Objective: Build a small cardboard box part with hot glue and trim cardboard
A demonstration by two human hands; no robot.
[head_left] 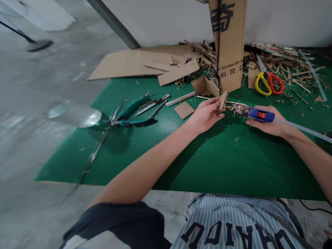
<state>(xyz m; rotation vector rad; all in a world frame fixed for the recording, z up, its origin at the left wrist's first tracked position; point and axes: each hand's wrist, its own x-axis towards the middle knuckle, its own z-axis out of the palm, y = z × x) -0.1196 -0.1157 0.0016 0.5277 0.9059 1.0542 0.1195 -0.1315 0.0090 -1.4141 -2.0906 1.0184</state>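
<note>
At the left of the green table (223, 162), we find a clear container (75, 114); we cannot tell whether it stands or lies. Just to its right, the pliers (115, 121) lie with handles spread, crossing a long metal strip (95, 150). Behind them, a large cardboard sheet (116, 64) lies flat. Next come a knife (153, 103) and a flat cardboard square (184, 110).

Our left hand (204, 116) is closed to a pinch, fingers and thumb holding a small cardboard piece (222, 101) tilted above the table. Behind it, a tall printed cardboard panel (230, 52) stands upright, with scraps (206, 59) on both sides.

Our right hand (273, 128) is wrapped around the blue glue gun (261, 115). The nozzle points left at the small cardboard piece; we cannot tell whether they touch. A glue stick (303, 127) extends from the gun's rear. The scissors (269, 82) lie beyond, blades apart from the gun.
</note>
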